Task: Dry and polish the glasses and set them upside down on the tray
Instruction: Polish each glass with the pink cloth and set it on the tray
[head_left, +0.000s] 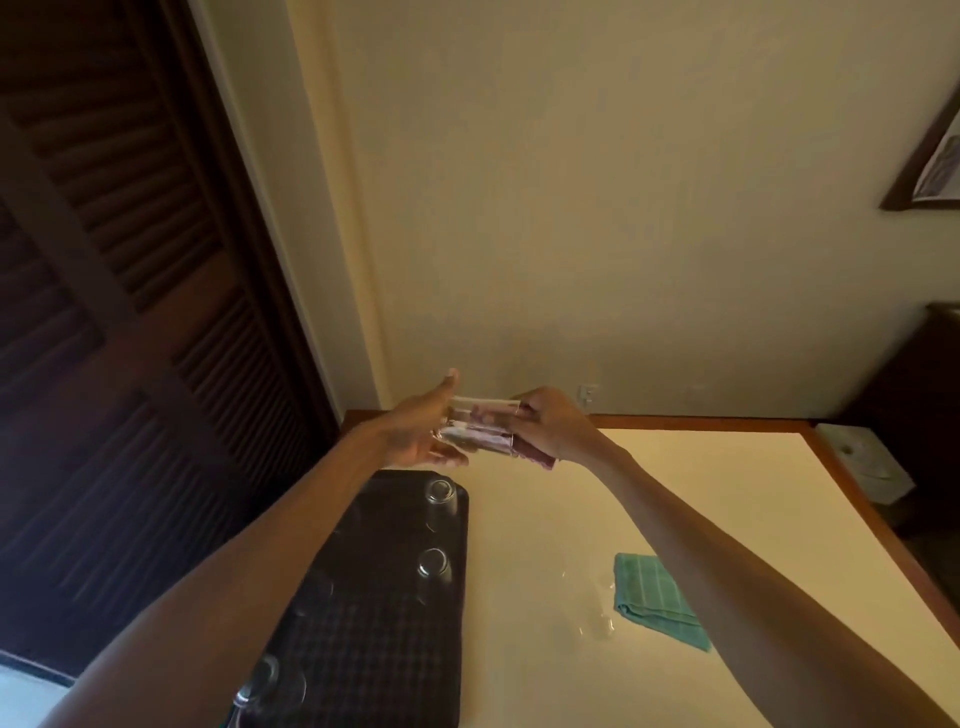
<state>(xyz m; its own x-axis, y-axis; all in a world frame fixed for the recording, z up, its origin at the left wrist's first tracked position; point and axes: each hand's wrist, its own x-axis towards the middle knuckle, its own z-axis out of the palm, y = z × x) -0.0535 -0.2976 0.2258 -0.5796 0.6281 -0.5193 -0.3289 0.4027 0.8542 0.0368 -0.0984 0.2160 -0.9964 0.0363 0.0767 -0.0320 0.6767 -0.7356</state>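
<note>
**Glass (475, 426) held sideways in the air between both hands, pink cloth in it**

Glass is raised above the far end of the table (727, 519), lying on its side, well above the tray (363, 649). It is blurred and see-through, so rim and base are hard to separate.

Left hand (421, 434): palm against one end of the glass, thumb pointing up, fingers mostly straight and lying under it, not wrapped round.

Right hand (548, 426): fingers curled, gripping the pink cloth (535, 458) at the other end of the glass. Part of the cloth shows through the glass wall and a bit hangs below the hand. How far in it goes, cannot tell.

The tray is dark, on the left part of the table; the left forearm crosses over it and the frame bottom cuts its near end. Upturned glasses (440, 496) stand on it. Three are readable, one of them low at the near left corner. A fourth faint ring mid-tray is too dim to confirm.

Green cloth (657, 597) lies folded on the table, partly under the right forearm. Just left of it is a faint clear shape (597, 621), maybe a glass, barely visible.

Around: dark louvred door (130, 312) on the left, plain wall (623, 208), picture frame (930, 150) cut by the right edge, wall socket (588, 392), white box (862, 462) past the table's right edge.
</note>
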